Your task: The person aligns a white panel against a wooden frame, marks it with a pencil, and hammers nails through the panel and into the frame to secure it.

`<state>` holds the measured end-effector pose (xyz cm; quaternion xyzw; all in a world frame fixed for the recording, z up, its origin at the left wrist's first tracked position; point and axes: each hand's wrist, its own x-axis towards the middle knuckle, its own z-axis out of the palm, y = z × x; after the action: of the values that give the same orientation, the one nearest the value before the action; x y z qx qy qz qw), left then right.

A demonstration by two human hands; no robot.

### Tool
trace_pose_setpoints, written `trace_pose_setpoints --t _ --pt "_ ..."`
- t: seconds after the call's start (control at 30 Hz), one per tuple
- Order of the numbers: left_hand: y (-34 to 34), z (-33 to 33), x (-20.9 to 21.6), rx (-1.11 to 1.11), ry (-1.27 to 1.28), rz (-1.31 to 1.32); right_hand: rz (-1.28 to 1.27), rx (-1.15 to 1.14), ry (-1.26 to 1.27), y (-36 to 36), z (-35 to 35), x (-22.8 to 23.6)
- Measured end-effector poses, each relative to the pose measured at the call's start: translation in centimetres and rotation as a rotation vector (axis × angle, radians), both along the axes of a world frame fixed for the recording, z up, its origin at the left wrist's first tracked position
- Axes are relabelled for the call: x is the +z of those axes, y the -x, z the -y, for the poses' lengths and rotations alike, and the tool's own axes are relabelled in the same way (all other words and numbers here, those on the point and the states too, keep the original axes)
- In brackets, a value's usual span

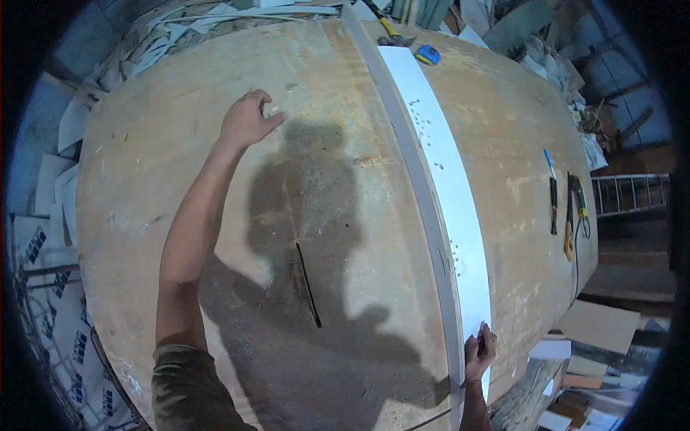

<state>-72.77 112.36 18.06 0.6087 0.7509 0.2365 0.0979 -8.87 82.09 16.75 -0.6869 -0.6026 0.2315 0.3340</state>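
Observation:
My left hand (250, 121) is over the left part of a large wooden table (180, 79), its thumb and fingers curved but apart, holding nothing I can see. A small pale speck shows between its thumb and forefinger, too small to name. My right hand (480, 353) is at the near end of a long white strip (453, 179), fingers pinched together. What they hold, if anything, is too small to tell. Small dark pieces (422, 128) that look like screws lie scattered on the strip in loose groups. Along its left side runs a long grey-edged board (410, 151).
A blue tape measure (428, 54) and a yellow-handled hammer (392, 32) lie at the far end. On the right are a blue-tipped tool (552, 190), an orange-handled tool (568, 237) and a corded tool (579, 197). A dark slot (307, 284) cuts the tabletop. Offcuts (600, 325) surround the table.

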Motion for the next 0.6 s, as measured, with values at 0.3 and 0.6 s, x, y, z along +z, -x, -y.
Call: trace_pose_setpoints --t 0.3,0.6 --pt "-2.1 2.8 -3.4 -0.069 -0.015 -0.342 0.042 -0.125 -0.093 -0.6 0.0 0.2" --pt "9.6 11.4 -5.6 -0.219 0.164 -0.575 -0.094 -0.118 -0.135 -0.8 -0.4 0.8"
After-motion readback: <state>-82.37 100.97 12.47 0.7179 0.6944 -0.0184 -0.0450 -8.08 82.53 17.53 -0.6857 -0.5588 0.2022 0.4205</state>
